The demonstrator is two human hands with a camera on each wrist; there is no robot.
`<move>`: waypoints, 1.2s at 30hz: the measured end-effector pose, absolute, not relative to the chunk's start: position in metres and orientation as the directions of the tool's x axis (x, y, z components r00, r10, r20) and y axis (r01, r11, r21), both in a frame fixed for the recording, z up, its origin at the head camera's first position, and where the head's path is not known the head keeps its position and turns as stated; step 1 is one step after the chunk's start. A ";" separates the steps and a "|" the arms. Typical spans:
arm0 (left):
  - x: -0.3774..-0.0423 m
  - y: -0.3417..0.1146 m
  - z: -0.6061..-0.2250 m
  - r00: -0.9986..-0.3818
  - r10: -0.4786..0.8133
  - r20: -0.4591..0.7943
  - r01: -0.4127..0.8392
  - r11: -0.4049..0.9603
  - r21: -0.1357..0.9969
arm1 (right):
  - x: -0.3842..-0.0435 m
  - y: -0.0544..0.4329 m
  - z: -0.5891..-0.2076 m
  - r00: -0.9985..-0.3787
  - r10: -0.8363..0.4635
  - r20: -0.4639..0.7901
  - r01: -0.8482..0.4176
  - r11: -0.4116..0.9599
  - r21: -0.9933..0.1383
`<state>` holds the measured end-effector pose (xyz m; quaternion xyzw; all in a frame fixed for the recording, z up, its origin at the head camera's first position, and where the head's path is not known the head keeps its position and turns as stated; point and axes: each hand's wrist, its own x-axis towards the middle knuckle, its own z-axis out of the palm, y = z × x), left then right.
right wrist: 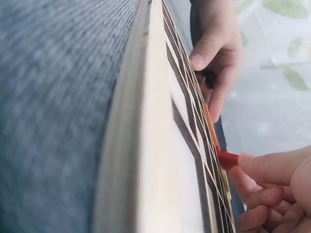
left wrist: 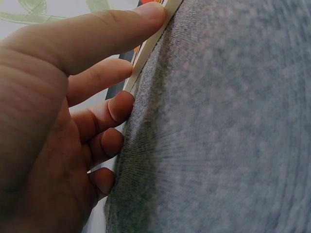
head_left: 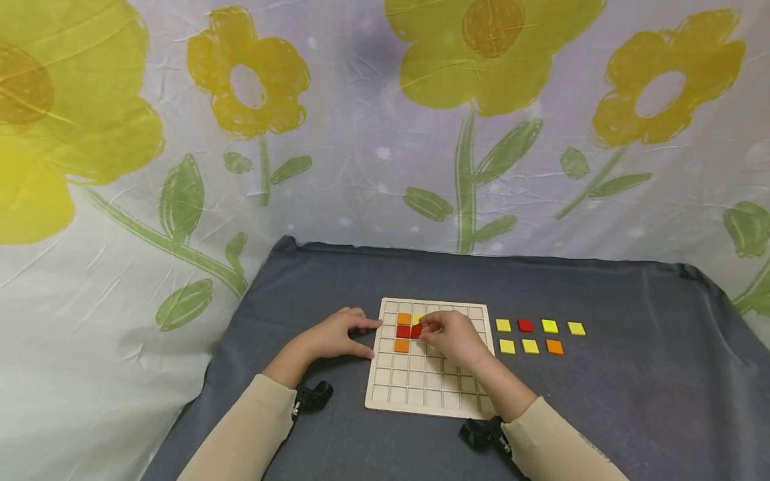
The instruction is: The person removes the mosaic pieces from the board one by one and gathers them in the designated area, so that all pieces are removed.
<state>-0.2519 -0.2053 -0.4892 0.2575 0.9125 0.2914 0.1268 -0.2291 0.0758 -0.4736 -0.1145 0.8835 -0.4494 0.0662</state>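
A pale wooden grid board [head_left: 398, 397] lies on the table in the head view. My right hand [head_left: 455, 339] is over its upper middle, pinching a red square tile [right wrist: 227, 158] between thumb and fingertips. In the right wrist view this tile is tilted, one edge down at the grid. Around it sit an orange tile [head_left: 404, 318], a partly covered yellow tile [head_left: 418, 318], another red tile [head_left: 403, 331] and a second orange tile [head_left: 402, 345]. At the board's left edge, my left hand [head_left: 333, 336] touches the rim with thumb and index finger, its other fingers loosely bent.
Right of the board, loose tiles lie in two rows: several yellow ones [head_left: 531, 347], a red one [head_left: 525, 325] and an orange one [head_left: 555, 347]. A dark grey cloth [head_left: 637, 374] covers the table. Behind hangs a flower-printed curtain [head_left: 355, 180].
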 end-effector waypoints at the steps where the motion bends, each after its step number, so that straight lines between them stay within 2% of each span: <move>1: -0.252 -0.205 -0.489 -0.835 0.544 -0.083 0.395 0.698 0.597 | -0.229 0.076 -0.474 -0.967 -0.256 -0.007 -0.142 0.562 -0.815; 8: -0.252 -0.205 -0.488 -0.832 0.549 -0.084 0.398 0.695 0.599 | -0.230 0.075 -0.479 -0.974 -0.225 0.007 -0.128 0.526 -0.841; 22: -0.252 -0.205 -0.491 -0.828 0.556 -0.073 0.409 0.687 0.601 | -0.229 0.080 -0.470 -0.981 -0.196 -0.003 -0.105 0.540 -0.835; 30: -0.251 -0.203 -0.490 -0.826 0.560 -0.070 0.411 0.682 0.605 | -0.223 0.099 -0.458 -0.980 -0.176 -0.091 0.003 0.445 -0.896; 36: -0.251 -0.206 -0.491 -0.830 0.554 -0.063 0.410 0.682 0.605 | -0.217 0.119 -0.448 -0.975 -0.194 -0.107 0.022 0.396 -0.918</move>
